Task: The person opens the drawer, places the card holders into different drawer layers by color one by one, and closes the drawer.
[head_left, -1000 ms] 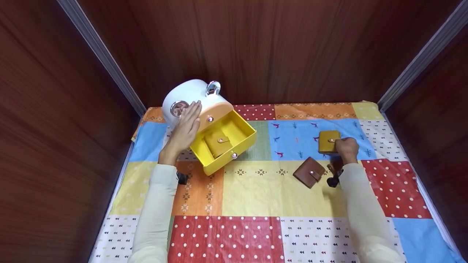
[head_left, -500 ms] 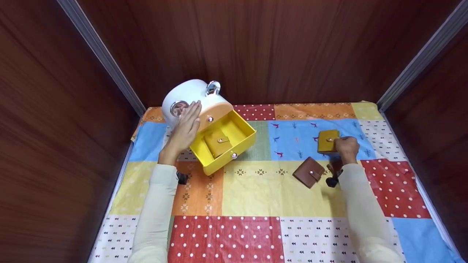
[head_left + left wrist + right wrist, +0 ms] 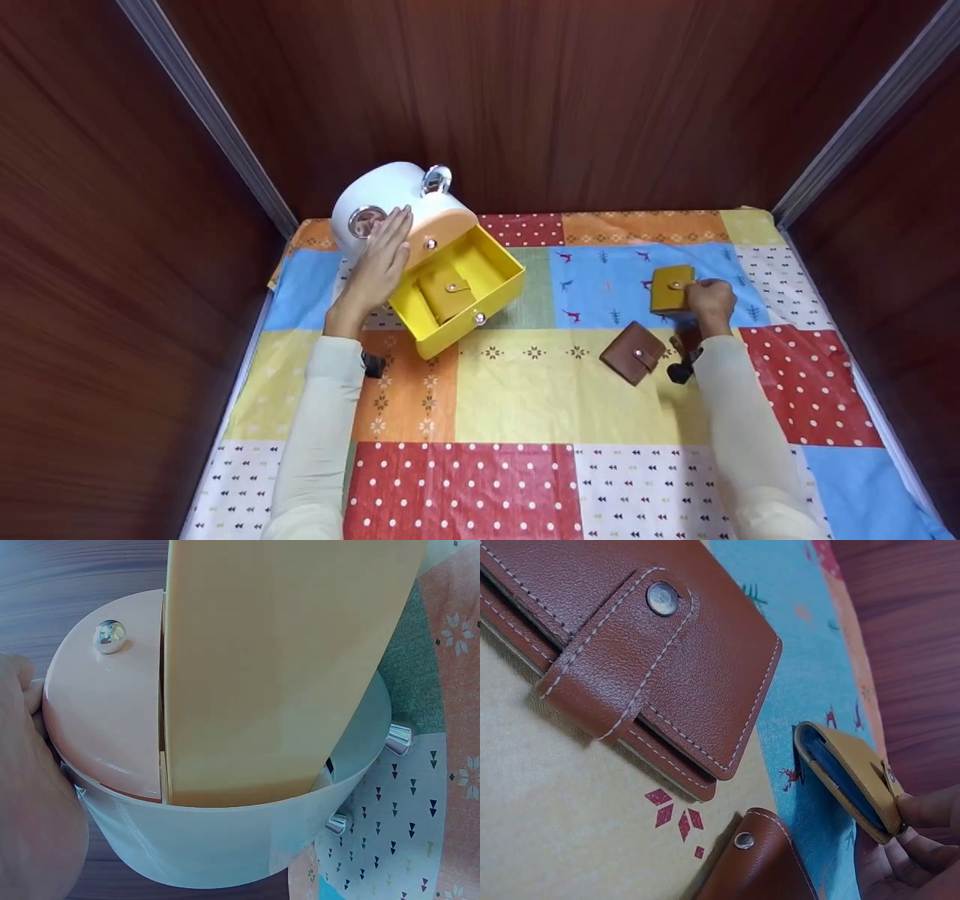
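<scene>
My left hand (image 3: 377, 266) lies with straight fingers on the white rounded case (image 3: 397, 187), whose yellow drawer (image 3: 491, 304) is pulled out. A tan wallet (image 3: 444, 298) lies in the drawer. My right hand (image 3: 711, 301) pinches the snap-strap side of a mustard wallet (image 3: 670, 289), tilted over the blue patch; in the right wrist view this wallet (image 3: 851, 772) shows between thumb and fingers (image 3: 930, 808). A brown wallet (image 3: 634, 354) lies flat to its lower left. Another brown wallet (image 3: 761, 859) is beside it, mostly hidden under my right wrist in the head view.
A patchwork cloth (image 3: 525, 397) covers the surface. Dark wood panels (image 3: 525, 105) stand behind and at both sides. The drawer juts toward the middle. A silver handle (image 3: 436, 181) tops the case, and its peach front has a round knob (image 3: 110, 637).
The mustard wallet has shifted slightly left and tilted a little in my right hand's grip. My left hand has stayed on the case.
</scene>
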The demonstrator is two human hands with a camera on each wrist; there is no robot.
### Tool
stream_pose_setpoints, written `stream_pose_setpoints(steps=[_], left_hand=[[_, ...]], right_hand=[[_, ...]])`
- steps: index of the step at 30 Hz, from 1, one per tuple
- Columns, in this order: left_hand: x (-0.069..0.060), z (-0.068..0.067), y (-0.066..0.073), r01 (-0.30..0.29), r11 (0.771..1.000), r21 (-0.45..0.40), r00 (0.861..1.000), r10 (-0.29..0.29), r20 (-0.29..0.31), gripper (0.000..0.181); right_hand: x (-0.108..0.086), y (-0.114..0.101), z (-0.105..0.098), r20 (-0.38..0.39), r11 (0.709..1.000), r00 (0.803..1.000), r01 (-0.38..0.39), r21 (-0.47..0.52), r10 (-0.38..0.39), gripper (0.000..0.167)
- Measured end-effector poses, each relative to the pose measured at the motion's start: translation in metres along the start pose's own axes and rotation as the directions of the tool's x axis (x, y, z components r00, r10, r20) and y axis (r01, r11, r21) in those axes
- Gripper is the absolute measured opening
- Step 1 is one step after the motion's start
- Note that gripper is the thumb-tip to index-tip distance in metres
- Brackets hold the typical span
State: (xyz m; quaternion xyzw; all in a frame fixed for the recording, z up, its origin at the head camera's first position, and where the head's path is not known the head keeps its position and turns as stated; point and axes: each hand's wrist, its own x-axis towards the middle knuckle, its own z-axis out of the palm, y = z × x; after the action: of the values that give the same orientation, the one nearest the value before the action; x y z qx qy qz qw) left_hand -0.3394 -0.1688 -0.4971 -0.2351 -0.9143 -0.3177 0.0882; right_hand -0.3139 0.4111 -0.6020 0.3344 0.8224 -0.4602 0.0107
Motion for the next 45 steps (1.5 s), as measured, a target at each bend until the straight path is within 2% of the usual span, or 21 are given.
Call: stream_pose_setpoints(steps=[5,21,27,35,45], left_hand=[[0.000,-0.001,0.000,0.012,1.000,0.003,1.000,-0.012,0.009,0.056],[0.000,-0.001,0.000,0.007,1.000,-0.003,1.000,-0.007,0.008,0.055],[0.001,0.000,0.000,-0.003,1.000,0.003,1.000,0.003,-0.001,0.055],[-0.001,-0.001,0.002,0.014,1.000,0.005,1.000,-0.014,0.013,0.055],[-0.001,-0.001,0.002,0.016,1.000,-0.005,1.000,-0.016,0.010,0.056]], right_hand=[[0.001,-0.003,0.000,0.012,1.000,1.000,-0.018,-0.004,0.019,0.056],[-0.002,-0.005,0.000,-0.013,1.000,1.000,0.017,-0.016,-0.017,0.052],[-0.003,-0.008,0.001,-0.019,0.999,0.999,0.036,0.002,-0.036,0.051],[-0.003,-0.010,0.003,-0.020,0.999,0.999,0.045,0.014,-0.045,0.051],[-0.012,-0.022,0.004,-0.008,0.997,0.998,0.063,0.048,-0.063,0.049]])
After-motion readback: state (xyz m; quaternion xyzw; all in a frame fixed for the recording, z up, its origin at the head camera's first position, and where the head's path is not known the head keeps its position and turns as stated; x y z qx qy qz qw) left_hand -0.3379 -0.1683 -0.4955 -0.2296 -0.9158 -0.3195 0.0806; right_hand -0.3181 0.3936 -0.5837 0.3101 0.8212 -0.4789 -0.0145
